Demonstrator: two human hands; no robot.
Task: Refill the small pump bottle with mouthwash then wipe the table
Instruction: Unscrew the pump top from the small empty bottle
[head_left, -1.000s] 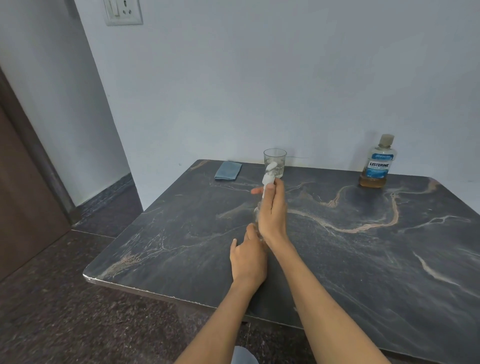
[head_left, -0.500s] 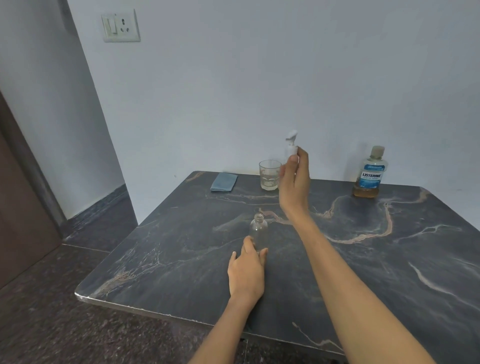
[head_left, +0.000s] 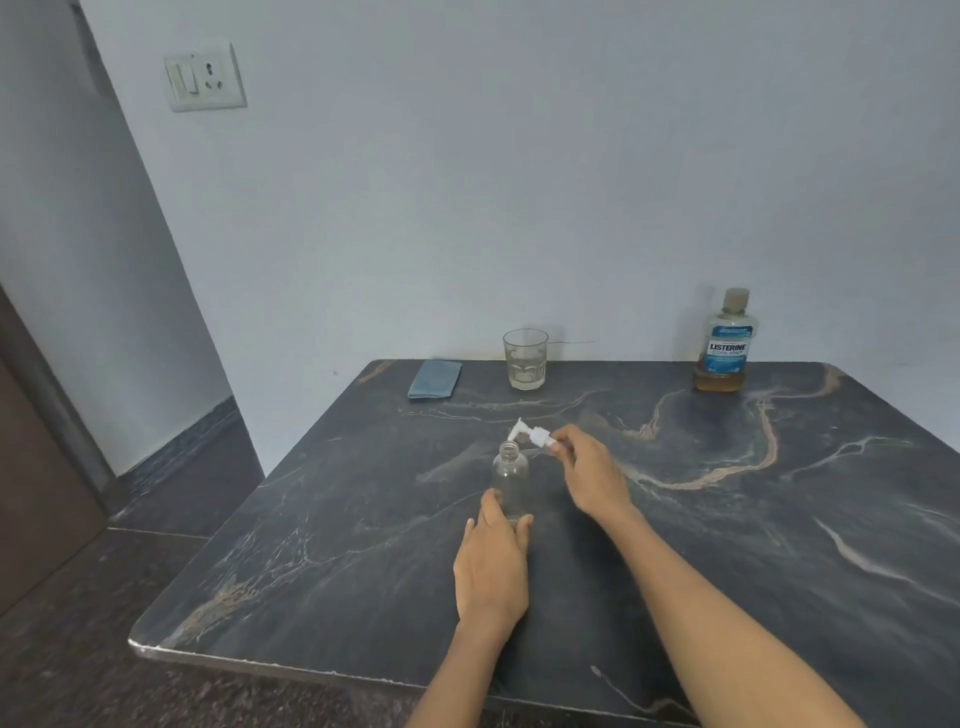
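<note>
1. The small pump bottle (head_left: 510, 480) stands upright near the middle of the dark marbled tabletop (head_left: 779, 519); it is clear, round-shouldered and looks empty, its threaded neck open at the top.
2. The left hand (head_left: 492, 558) grips the bottle's lower part, thumb on one side and fingers curled round the other; the heel of the hand lies low over the tabletop.
3. The right hand (head_left: 592, 473) pinches the white pump head (head_left: 535, 435) at its collar end; the pump head is tilted, nozzle pointing left, just beside and slightly above the bottle's mouth, apart from it.
4. The Listerine mouthwash bottle (head_left: 727, 343) stands capped at the far right edge by the wall; amber liquid shows low in it, under a blue label.
5. A drinking glass (head_left: 525, 358) with a little clear liquid stands at the far edge; a folded blue cloth (head_left: 435, 379) lies just left of it.
</note>
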